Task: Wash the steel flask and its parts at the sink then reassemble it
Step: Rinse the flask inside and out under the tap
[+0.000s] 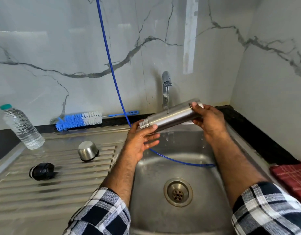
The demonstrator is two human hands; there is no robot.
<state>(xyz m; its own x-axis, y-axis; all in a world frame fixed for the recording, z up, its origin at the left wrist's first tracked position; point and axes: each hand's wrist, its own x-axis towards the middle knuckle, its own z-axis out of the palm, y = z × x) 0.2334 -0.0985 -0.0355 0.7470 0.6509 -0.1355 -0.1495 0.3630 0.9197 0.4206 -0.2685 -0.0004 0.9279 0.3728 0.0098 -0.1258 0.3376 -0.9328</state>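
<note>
- Steel flask (170, 117) is held lying nearly level over the sink (219, 168), threaded mouth toward the left and open; the base end is higher, on the right.
- Left hand (143, 141): grip clamped on the neck end, thumb on top just behind the threads, fingers curled below.
- Right hand (208, 120): grip clamped round the base end, fingers wrapped over the top.
- Tap (166, 85) is running; a thin stream lands on the middle of the flask's outer wall (outside rinse, by my guess; nothing goes into the mouth).
- Parts wait on the ribbed drainboard (61, 175) of the counter: steel cup (88, 150) upside down, black stopper (41, 171) on its side, well apart from each other.
- Bottle brush (78, 120) lies at the back by the wall; a blue hose (112, 65) hangs down into the basin.
- Risks from here:
  - wet smooth steel could slip from both grips and drop into the basin, possibly denting;
  - spray off the wall could splash the sleeves (272, 211);
  - the stopper could roll along the ribs if bumped;
  - the hose could snag the flask.
</note>
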